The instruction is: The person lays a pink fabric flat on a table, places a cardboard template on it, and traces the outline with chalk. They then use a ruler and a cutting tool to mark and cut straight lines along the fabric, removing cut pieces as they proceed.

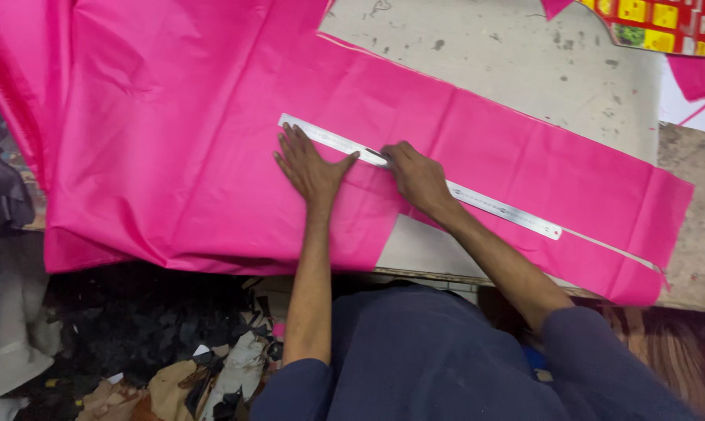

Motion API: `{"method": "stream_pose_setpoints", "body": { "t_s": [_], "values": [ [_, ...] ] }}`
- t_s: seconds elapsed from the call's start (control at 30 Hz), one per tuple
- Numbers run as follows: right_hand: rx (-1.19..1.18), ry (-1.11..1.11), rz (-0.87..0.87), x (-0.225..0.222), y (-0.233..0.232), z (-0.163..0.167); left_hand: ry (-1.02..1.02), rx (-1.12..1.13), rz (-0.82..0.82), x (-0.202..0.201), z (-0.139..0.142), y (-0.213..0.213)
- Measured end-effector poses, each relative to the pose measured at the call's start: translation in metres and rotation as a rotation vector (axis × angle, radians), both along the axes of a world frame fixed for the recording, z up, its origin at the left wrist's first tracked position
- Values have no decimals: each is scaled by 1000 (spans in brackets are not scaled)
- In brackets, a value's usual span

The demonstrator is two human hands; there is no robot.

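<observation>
A large sheet of bright pink fabric (173, 140) lies spread over a grey worktable (524, 62), with a long strip reaching right. A long metal ruler (492, 204) lies diagonally across the fabric. My left hand (309, 168) presses flat on the fabric just below the ruler's upper left part, fingers spread. My right hand (418, 175) rests on the ruler and pinches a small dark marking tool (376, 153) against the ruler's edge.
Fabric scraps and dark offcuts (173, 359) pile on the floor below the table's near edge. A red and yellow printed sheet (664, 23) lies at the far right corner. More pink pieces (699, 78) sit at the right edge.
</observation>
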State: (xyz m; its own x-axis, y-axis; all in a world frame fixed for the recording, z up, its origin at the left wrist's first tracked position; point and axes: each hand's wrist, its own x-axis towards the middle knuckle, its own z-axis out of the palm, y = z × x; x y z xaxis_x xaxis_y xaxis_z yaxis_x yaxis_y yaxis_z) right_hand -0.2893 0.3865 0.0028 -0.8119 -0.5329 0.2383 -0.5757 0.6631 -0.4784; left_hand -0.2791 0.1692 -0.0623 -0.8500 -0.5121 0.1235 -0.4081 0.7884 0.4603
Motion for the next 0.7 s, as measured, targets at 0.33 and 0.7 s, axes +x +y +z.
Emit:
{"method": "stream_pose_setpoints", "body": {
  "t_s": [0.33,0.7],
  "values": [
    [-80,116,68,-72,-170,-47,110,29,-17,5,-7,-4],
    [27,132,86,-77,-183,-50,67,-2,-30,3,-2,-7]
  ]
}}
